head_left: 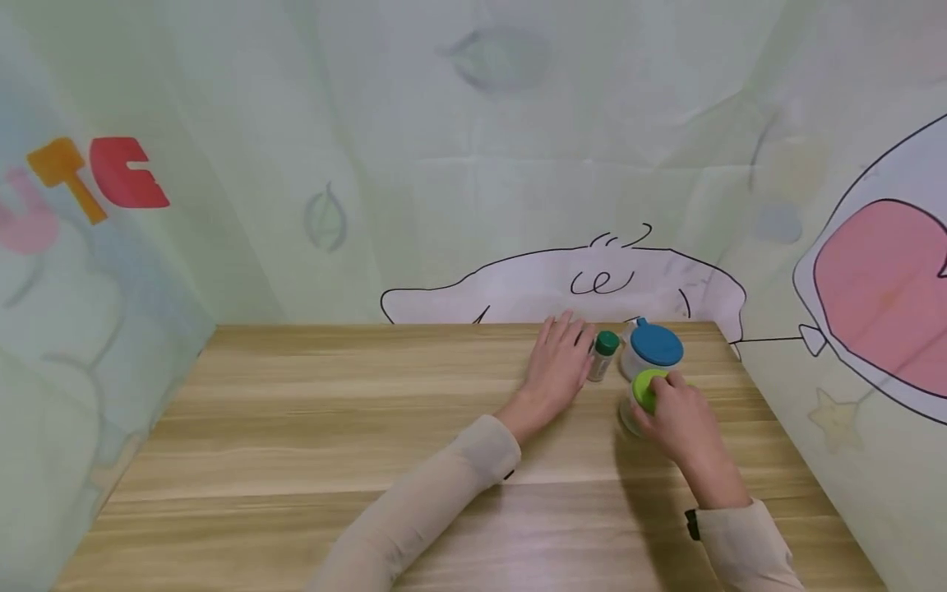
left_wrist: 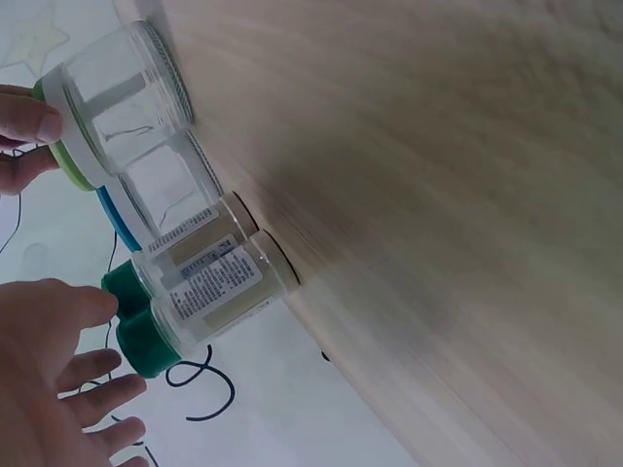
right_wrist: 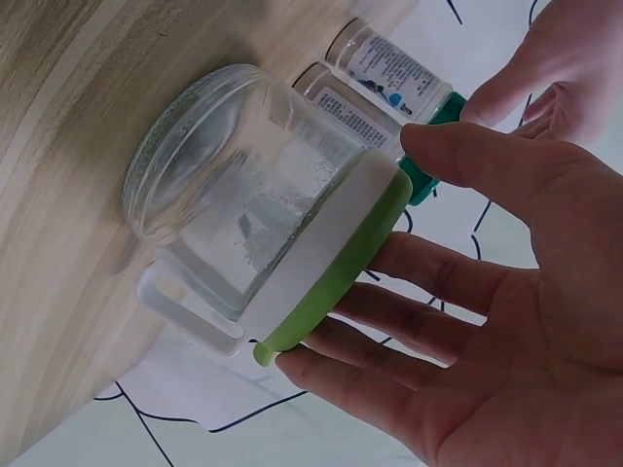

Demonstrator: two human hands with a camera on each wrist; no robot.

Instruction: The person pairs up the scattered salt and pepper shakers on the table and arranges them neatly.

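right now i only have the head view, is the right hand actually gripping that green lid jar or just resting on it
Observer: Gripping. In the right wrist view the right hand has its thumb and fingers curled round the rim of the green lid.
Operator: is the jar empty
Observer: The green-lid jar is clear glass with only a faint white residue inside, and it has a clear handle on its side.
Operator: i see one small green capped bottle by the left hand
Observer: There are two small bottles, side by side, each with a dark green cap and a printed label; the left wrist view shows both.
Operator: left hand holding them
Observer: No, the left hand is open beside their caps.
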